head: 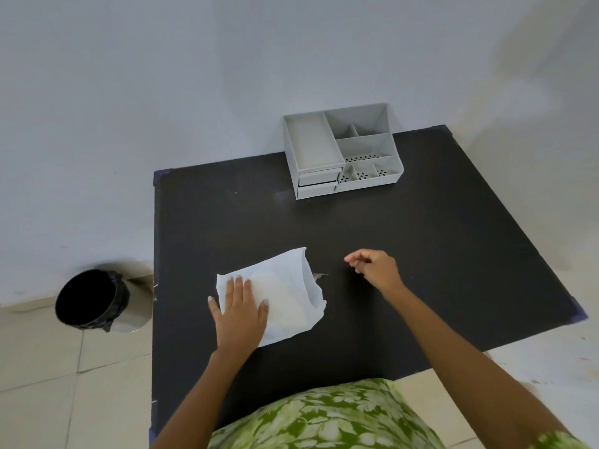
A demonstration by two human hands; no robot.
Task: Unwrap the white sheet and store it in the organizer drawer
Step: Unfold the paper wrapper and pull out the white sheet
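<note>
A white sheet (288, 293) lies folded flat on the black table (421, 247), near its front left. My left hand (240, 314) rests palm down on the sheet's left part, fingers spread. My right hand (376, 265) hovers just right of the sheet, fingers loosely curled, holding nothing that I can see. A small bit of clear wrapping (319, 276) shows at the sheet's right edge. The grey organizer (343, 150) stands at the table's far edge, with two shut drawers (319, 182) at its front left.
A bin (97, 301) lined with a black bag stands on the tiled floor left of the table. A pale wall rises behind the organizer. My green patterned clothing (324, 419) fills the bottom edge.
</note>
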